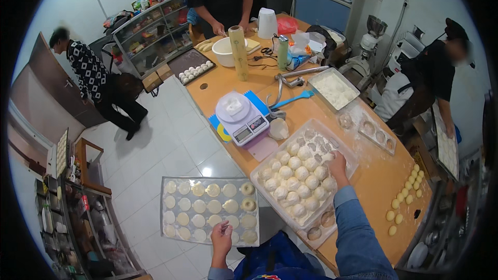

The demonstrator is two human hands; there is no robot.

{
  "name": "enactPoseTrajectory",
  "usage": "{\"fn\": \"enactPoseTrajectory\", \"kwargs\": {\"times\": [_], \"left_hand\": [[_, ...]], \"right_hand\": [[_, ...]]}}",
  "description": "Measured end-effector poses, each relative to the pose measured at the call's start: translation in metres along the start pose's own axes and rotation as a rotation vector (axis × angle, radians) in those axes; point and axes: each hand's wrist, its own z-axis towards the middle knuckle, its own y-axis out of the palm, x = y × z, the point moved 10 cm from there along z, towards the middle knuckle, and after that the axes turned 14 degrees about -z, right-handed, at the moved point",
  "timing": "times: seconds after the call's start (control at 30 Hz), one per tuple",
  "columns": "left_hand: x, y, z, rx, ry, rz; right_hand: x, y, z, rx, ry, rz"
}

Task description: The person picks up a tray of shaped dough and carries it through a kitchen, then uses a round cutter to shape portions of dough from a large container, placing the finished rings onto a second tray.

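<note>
My right hand (337,168) reaches into a floury white tub (257,180) of round dough balls (293,183). Its fingers close on a dough ball at the tub's right side, mostly hidden by the hand. My left hand (221,237) hovers over the near edge of a tray (165,205) of flat, pale dough discs. Its fingers are loosely bent and a little apart, with flour on the tips and nothing visible in them. Two ring-shaped dough pieces (248,197) sit in the tray's far right corner.
A kitchen scale (241,119), a blue brush (294,99) and a pan of flour (333,89) stand beyond the tub. Small yellow balls (404,195) lie at the right. One person (220,0) works across the table; others are at left (96,72) and right (430,67).
</note>
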Motion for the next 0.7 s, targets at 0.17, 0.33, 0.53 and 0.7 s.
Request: {"fn": "enactPoseTrajectory", "kwargs": {"times": [0.17,0.33,0.53,0.7], "left_hand": [[0.011,0.014,-0.009,-0.008,0.070,0.021],[0.022,0.017,-0.018,-0.019,0.099,0.159],[0.025,0.008,-0.031,0.046,0.156,0.133],[0.033,0.013,-0.040,0.037,0.114,0.188]], "right_hand": [[0.023,0.016,0.001,0.005,0.019,0.040],[-0.007,-0.009,-0.003,0.002,-0.116,-0.027],[0.005,-0.002,0.000,-0.111,0.005,0.302],[0.044,0.019,0.009,-0.229,-0.057,0.206]]}}
